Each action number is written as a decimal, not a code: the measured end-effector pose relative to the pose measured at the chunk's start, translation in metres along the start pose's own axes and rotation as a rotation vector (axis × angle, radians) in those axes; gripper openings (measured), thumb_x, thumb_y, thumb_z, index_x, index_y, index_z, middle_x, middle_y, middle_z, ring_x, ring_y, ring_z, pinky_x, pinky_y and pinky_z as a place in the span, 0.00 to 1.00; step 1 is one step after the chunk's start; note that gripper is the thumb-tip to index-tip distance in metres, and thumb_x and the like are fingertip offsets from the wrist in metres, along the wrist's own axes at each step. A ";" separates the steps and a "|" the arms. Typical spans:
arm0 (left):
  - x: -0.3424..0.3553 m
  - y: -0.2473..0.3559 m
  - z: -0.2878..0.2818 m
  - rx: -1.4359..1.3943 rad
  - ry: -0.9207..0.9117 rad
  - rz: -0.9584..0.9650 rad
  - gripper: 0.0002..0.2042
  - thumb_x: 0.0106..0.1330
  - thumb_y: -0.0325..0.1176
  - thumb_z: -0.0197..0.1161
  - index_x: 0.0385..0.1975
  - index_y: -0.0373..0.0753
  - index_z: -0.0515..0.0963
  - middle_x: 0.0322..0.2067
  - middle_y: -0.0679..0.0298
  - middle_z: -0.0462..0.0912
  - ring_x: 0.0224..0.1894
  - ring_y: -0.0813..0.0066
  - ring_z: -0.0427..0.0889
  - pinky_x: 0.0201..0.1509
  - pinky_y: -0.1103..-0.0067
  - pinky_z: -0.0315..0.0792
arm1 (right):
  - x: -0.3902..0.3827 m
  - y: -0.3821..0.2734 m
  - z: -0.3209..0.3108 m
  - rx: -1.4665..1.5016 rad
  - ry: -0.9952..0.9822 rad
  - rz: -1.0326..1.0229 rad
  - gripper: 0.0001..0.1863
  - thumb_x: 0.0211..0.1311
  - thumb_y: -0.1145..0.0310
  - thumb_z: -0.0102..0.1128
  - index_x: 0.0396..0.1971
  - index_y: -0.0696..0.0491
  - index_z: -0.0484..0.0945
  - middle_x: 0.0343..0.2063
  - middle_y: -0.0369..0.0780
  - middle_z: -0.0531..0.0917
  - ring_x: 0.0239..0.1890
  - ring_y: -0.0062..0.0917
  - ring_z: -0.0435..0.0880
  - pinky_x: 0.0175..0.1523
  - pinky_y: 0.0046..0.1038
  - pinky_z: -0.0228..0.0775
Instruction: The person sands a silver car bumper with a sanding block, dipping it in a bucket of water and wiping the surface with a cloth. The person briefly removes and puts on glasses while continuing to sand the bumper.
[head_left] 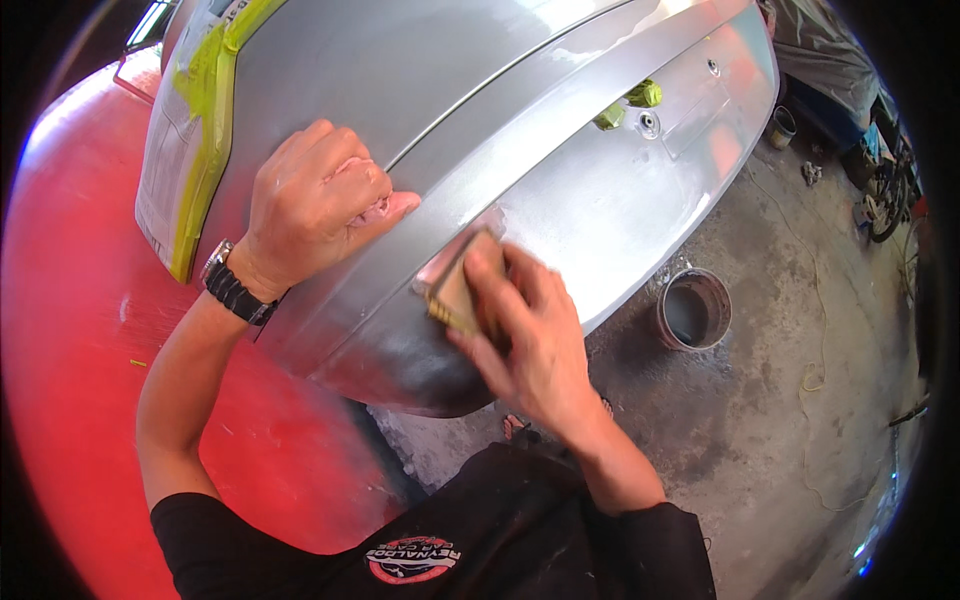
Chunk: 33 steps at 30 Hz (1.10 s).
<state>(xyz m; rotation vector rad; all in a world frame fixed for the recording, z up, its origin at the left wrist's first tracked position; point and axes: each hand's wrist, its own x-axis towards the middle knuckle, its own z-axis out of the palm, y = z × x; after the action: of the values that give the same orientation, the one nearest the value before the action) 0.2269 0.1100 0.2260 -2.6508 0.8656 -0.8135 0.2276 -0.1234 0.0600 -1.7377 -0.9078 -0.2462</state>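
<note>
here, right fingers (499,288) around block (456,296), left fingers (352,190) curled

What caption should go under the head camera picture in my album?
The right hand holds a tan rectangular block against the curved silver-grey car panel.

This was a car-body workshop — curved silver-grey bodywork (560,190), lime-green masking tape (216,120) and stained grey concrete floor (770,400) showed it.
</note>
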 end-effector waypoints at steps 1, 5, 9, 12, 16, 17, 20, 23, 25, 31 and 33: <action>0.001 -0.001 0.000 -0.007 0.010 0.009 0.15 0.54 0.38 0.82 0.23 0.45 0.78 0.26 0.67 0.74 0.29 0.66 0.75 0.31 0.71 0.71 | -0.012 -0.004 -0.003 0.020 -0.044 0.011 0.38 0.57 0.63 0.79 0.68 0.50 0.76 0.64 0.52 0.74 0.51 0.46 0.80 0.54 0.45 0.75; -0.002 -0.002 -0.004 -0.010 -0.021 0.009 0.15 0.56 0.42 0.82 0.26 0.45 0.79 0.27 0.67 0.75 0.30 0.65 0.75 0.32 0.71 0.70 | -0.068 -0.014 -0.030 0.127 -0.199 0.091 0.39 0.55 0.62 0.81 0.68 0.49 0.78 0.64 0.52 0.76 0.56 0.47 0.81 0.58 0.44 0.77; -0.002 0.010 -0.012 -0.008 -0.124 -0.094 0.15 0.60 0.47 0.79 0.32 0.46 0.80 0.32 0.66 0.77 0.34 0.63 0.76 0.38 0.68 0.70 | -0.102 0.012 -0.059 0.149 -0.168 0.269 0.39 0.50 0.67 0.84 0.66 0.51 0.81 0.64 0.53 0.78 0.61 0.48 0.82 0.65 0.43 0.77; -0.026 0.053 -0.002 0.066 -0.157 -0.030 0.15 0.63 0.47 0.76 0.36 0.46 0.81 0.37 0.64 0.78 0.40 0.61 0.77 0.44 0.64 0.69 | -0.116 0.038 -0.087 0.081 -0.106 0.357 0.39 0.49 0.72 0.84 0.65 0.52 0.81 0.63 0.53 0.78 0.61 0.47 0.82 0.64 0.41 0.79; -0.023 0.122 0.026 0.208 -0.394 -0.066 0.07 0.66 0.38 0.69 0.39 0.48 0.80 0.38 0.65 0.75 0.43 0.63 0.75 0.45 0.64 0.66 | -0.128 0.060 -0.122 0.042 -0.084 0.427 0.38 0.48 0.77 0.82 0.65 0.53 0.81 0.63 0.50 0.79 0.63 0.45 0.82 0.64 0.40 0.79; -0.016 0.132 0.035 0.217 -0.427 -0.124 0.06 0.67 0.36 0.68 0.39 0.48 0.79 0.37 0.66 0.74 0.42 0.63 0.75 0.44 0.65 0.66 | -0.131 0.064 -0.126 0.051 -0.087 0.431 0.38 0.48 0.77 0.81 0.65 0.53 0.81 0.63 0.50 0.79 0.63 0.45 0.82 0.64 0.41 0.79; 0.012 0.134 0.074 0.213 -0.518 -0.124 0.03 0.69 0.34 0.64 0.39 0.47 0.78 0.35 0.65 0.72 0.41 0.63 0.73 0.43 0.65 0.66 | -0.139 0.068 -0.133 0.063 -0.084 0.442 0.39 0.48 0.78 0.81 0.65 0.53 0.81 0.62 0.50 0.79 0.63 0.45 0.82 0.65 0.41 0.79; 0.035 0.122 0.106 0.067 -0.379 -0.191 0.02 0.71 0.33 0.62 0.38 0.46 0.77 0.36 0.64 0.71 0.43 0.63 0.73 0.44 0.66 0.69 | -0.146 0.061 -0.140 0.060 -0.088 0.431 0.38 0.48 0.78 0.81 0.65 0.53 0.81 0.62 0.49 0.79 0.63 0.45 0.82 0.65 0.42 0.79; 0.037 0.120 0.110 0.141 -0.331 -0.176 0.02 0.71 0.32 0.60 0.39 0.44 0.77 0.37 0.63 0.72 0.43 0.62 0.73 0.45 0.66 0.70 | -0.158 0.060 -0.145 0.045 -0.096 0.435 0.38 0.48 0.77 0.81 0.65 0.53 0.81 0.62 0.50 0.79 0.63 0.45 0.81 0.64 0.42 0.79; 0.001 0.143 0.044 0.182 -0.443 -0.204 0.02 0.70 0.28 0.58 0.38 0.40 0.75 0.39 0.60 0.74 0.45 0.60 0.75 0.48 0.64 0.73 | -0.211 0.060 -0.171 -0.099 -0.119 0.524 0.33 0.54 0.73 0.79 0.63 0.56 0.81 0.60 0.50 0.81 0.61 0.46 0.83 0.64 0.43 0.79; -0.030 0.159 0.001 0.309 -0.583 -0.405 0.06 0.68 0.28 0.61 0.43 0.40 0.77 0.42 0.58 0.76 0.46 0.57 0.76 0.50 0.64 0.74 | -0.235 0.064 -0.188 -0.167 -0.106 0.525 0.31 0.56 0.73 0.78 0.62 0.57 0.81 0.59 0.52 0.81 0.61 0.47 0.83 0.65 0.43 0.78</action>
<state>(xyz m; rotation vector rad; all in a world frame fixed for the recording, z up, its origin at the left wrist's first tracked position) 0.1322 0.0017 0.1518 -2.5771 0.0531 -0.1824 0.1613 -0.4027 -0.0518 -2.0918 -0.4856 0.1203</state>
